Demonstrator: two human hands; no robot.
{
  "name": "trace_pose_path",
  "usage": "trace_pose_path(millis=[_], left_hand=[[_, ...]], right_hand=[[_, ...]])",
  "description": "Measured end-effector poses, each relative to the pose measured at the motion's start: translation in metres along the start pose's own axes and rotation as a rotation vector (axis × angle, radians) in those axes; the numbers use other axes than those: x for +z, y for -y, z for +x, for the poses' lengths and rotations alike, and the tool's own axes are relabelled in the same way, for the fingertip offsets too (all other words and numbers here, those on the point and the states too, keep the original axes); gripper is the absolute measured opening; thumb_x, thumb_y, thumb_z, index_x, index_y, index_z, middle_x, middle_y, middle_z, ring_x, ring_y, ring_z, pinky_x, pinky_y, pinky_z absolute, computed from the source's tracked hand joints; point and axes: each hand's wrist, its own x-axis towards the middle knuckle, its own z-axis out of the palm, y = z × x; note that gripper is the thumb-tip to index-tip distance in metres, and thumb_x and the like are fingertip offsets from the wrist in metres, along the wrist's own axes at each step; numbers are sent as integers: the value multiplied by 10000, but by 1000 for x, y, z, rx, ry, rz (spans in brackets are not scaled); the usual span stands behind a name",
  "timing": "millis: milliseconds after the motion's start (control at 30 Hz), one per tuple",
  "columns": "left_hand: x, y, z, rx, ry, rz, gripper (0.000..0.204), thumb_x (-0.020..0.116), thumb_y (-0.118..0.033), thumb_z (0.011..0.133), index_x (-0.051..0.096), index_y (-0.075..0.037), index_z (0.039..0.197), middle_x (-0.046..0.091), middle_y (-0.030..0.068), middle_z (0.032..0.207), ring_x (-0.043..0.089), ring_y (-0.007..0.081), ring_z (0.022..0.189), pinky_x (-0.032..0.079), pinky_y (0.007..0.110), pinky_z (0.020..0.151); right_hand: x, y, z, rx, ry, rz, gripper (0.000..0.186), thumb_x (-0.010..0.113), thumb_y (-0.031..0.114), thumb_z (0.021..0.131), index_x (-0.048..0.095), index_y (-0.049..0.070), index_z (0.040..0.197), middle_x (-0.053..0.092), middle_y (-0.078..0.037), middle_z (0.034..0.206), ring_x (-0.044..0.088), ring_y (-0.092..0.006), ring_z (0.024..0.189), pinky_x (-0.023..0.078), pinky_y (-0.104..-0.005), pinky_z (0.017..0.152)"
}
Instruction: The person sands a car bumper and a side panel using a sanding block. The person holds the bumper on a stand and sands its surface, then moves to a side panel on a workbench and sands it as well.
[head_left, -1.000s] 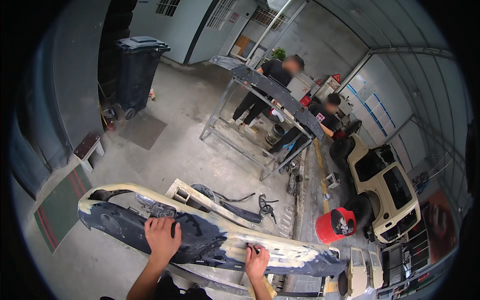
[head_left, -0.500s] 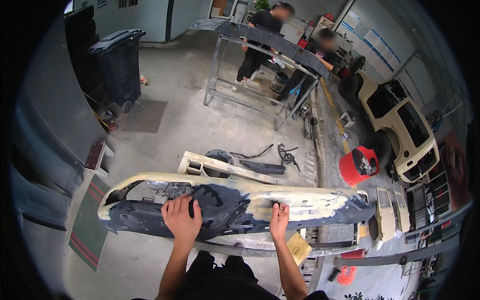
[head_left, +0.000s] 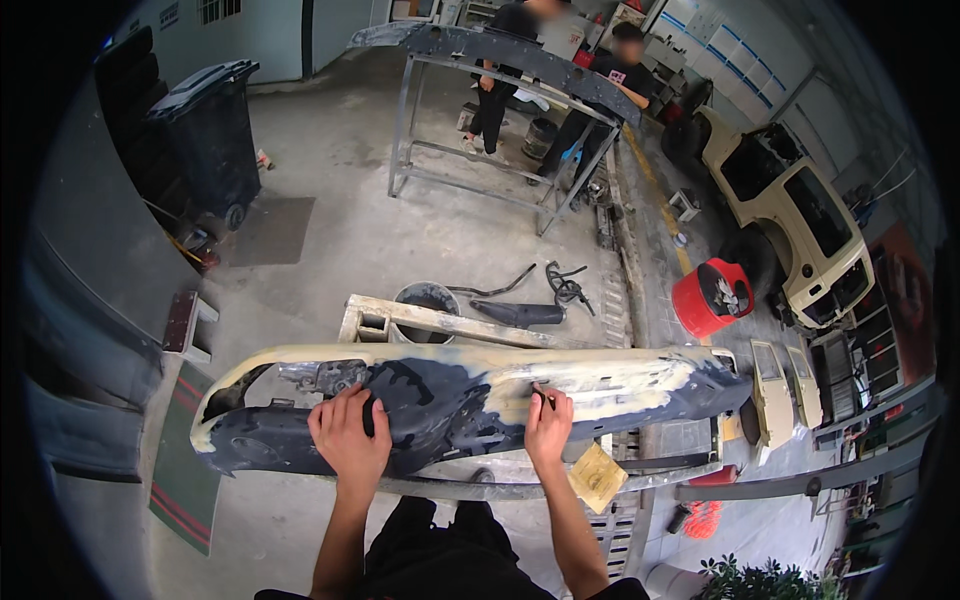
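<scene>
A long bumper-like panel [head_left: 450, 420], dark grey with patchy cream filler, lies crosswise in front of me on a stand. My left hand [head_left: 350, 435] rests on its dark left half, fingers curled round a dark object I cannot make out clearly. On the patchy cream part to the right, my right hand [head_left: 548, 425] pinches a small black object [head_left: 545, 400]. Just below the panel, near my right hand, is a yellowish square sheet [head_left: 597, 478].
Beyond are a bucket [head_left: 425, 298], hoses [head_left: 515, 313], a red bin [head_left: 700, 305], a cream vehicle body [head_left: 780, 220] and a wheeled bin [head_left: 205, 150]. Two people [head_left: 500, 90] stand at a metal stand [head_left: 420, 170] holding another dark panel. A bench [head_left: 190, 325] is at left.
My view has tilted further down and turned, so the background sits higher. Both hands remain on the panel, still gripping, with small shifts of the right hand along the cream area.
</scene>
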Motion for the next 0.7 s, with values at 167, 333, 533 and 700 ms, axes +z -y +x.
trace_pose_path(millis=[167,333,533,700], left_hand=[[-5,3,-1,16,12,-20,194,674,-207,882,694,-57,1004,717,65,1103,631,259,1012,391,414,1007],[-3,4,-3,32,12,-32,204,672,-211,886,695,-57,1017,714,71,1118,628,260,1028,389,416,1013],[-7,5,-1,32,23,-34,209,667,-214,890,695,-55,1023,710,72,1132,626,264,1029,389,420,1015],[-7,6,-1,46,53,-42,215,663,-216,892,694,-56,1032,707,71,1144,626,267,1029,393,425,1014]], right_hand=[[-31,-10,21,-252,205,-410,261,677,243,928,739,97,1136,619,-56,1046,566,-248,921,425,-410,772],[-18,-14,17,11,203,111,248,636,206,974,742,-12,924,624,-107,1005,561,-293,912,453,-425,819],[-17,-15,14,-55,139,81,197,641,217,967,753,58,1002,622,-88,999,565,-282,922,454,-416,805],[-42,-19,36,-404,212,-388,235,688,272,917,738,117,1087,602,-43,940,556,-227,869,430,-390,729]])
